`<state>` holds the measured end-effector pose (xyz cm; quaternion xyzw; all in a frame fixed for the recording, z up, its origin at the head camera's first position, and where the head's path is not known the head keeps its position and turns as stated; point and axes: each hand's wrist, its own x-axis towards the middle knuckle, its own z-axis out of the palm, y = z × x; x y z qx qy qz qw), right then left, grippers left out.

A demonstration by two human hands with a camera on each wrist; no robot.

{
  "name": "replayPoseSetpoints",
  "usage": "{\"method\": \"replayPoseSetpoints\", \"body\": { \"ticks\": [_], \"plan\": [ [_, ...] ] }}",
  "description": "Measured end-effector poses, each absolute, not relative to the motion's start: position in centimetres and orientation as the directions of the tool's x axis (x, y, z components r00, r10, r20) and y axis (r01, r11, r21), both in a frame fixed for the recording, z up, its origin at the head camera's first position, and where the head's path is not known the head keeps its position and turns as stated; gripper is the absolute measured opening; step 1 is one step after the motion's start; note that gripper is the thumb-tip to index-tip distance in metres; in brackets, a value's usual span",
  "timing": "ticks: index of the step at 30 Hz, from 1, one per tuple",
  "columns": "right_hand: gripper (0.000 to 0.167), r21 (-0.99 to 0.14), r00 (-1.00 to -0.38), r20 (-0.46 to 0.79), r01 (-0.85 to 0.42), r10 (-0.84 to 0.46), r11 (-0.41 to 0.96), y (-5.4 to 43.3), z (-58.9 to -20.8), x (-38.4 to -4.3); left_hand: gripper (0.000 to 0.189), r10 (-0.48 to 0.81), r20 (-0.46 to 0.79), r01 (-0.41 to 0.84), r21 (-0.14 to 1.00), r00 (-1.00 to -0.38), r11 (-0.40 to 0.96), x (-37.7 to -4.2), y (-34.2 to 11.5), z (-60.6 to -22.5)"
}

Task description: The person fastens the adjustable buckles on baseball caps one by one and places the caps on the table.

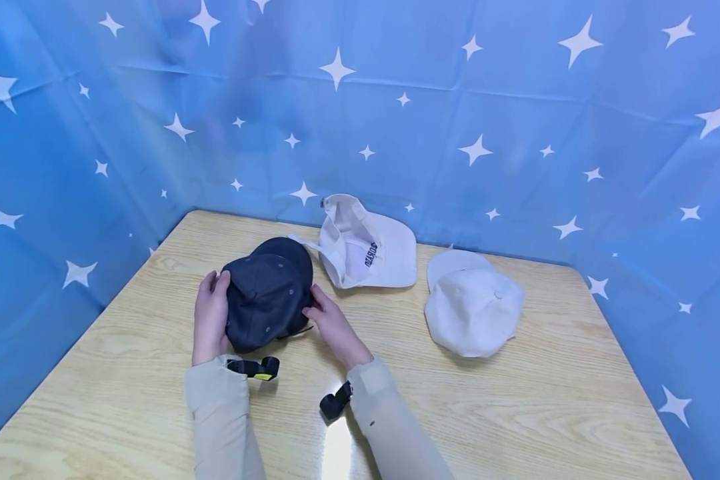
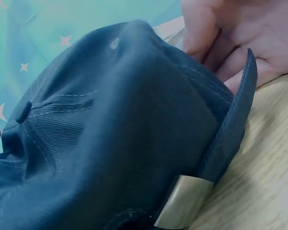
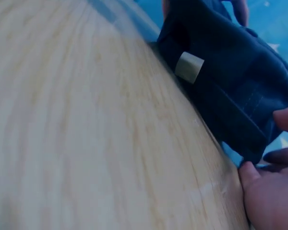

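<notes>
A navy baseball cap is held at the left middle of the table, crown up, its brim pointing away from me. My left hand grips its left side. On the opposite side, my right hand pinches the lower right edge between thumb and fingers. The left wrist view shows the creased crown, a metal buckle and a loose strap end close to the right hand. In the right wrist view, the cap's back edge sits at the tabletop; whether it bears on the wood I cannot tell.
Behind the navy cap, a white cap lies on its side, its inside and dark lettering showing. A second white cap lies crown up to the right. The wooden table meets blue star-patterned curtains at the back and sides.
</notes>
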<state>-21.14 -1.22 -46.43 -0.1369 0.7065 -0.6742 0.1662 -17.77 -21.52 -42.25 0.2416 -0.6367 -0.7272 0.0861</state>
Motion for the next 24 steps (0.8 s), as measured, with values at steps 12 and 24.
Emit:
{"method": "replayPoseSetpoints", "body": {
  "ticks": [12,24],
  "plan": [
    [0.060,-0.892,-0.922,-0.058,0.220,-0.383,-0.394,0.1,-47.1,-21.5,0.047,-0.583,-0.001,0.122,0.978,-0.812,-0.171,-17.1,-20.0,-39.4],
    [0.054,-0.710,-0.945,-0.099,0.288,-0.313,-0.643,2.8,-47.6,-21.2,0.041,-0.466,0.253,0.465,0.776,-0.848,-0.425,-20.6,-20.1,-42.8]
  ]
}}
